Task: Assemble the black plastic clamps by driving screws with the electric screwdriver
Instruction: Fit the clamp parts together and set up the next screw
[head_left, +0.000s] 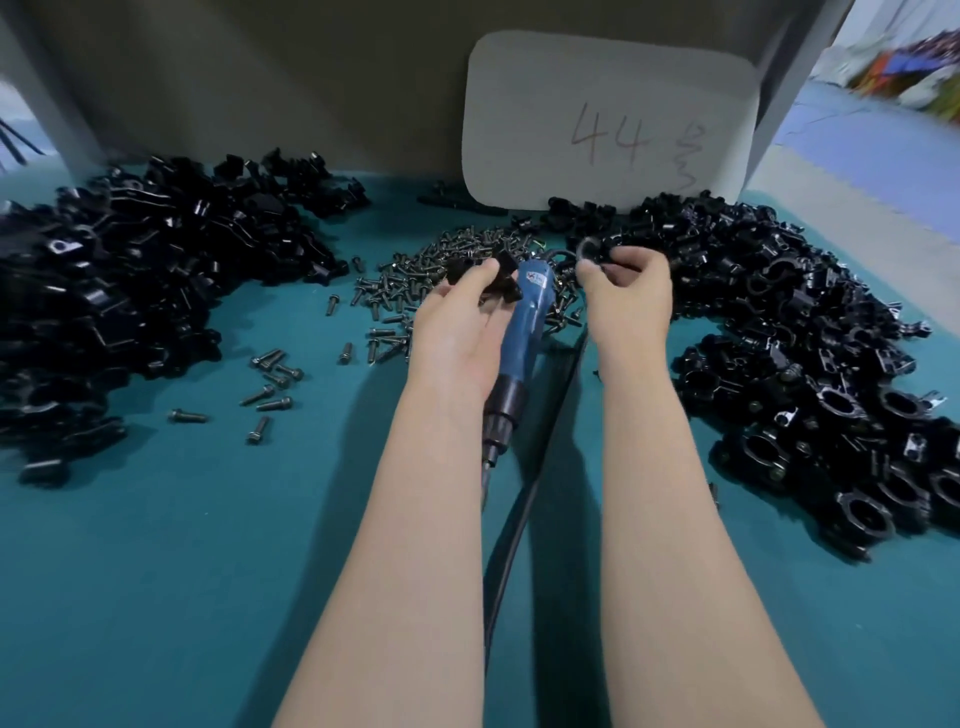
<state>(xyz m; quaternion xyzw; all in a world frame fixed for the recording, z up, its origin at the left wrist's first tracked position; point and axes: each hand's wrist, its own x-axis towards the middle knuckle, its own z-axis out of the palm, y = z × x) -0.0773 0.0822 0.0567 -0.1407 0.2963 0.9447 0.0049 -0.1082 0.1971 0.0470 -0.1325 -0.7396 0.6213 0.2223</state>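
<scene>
Our left hand (462, 322) pinches one clamp piece (501, 275); our right hand (626, 296), a second piece (589, 252). We should align holes before driving.

A pale card (613, 114), upper middle of the frame, is showing a handwritten "44" beside an unreadable scrawl; the label on the electric screwdriver (527, 312) is showing only blur.

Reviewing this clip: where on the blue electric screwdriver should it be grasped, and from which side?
Probably the blue barrel of the electric screwdriver, wrapped from its right: it is the long straight part, with black collar and bit end toward the person. The left hand, holding a clamp piece, crowds its left side.
</scene>
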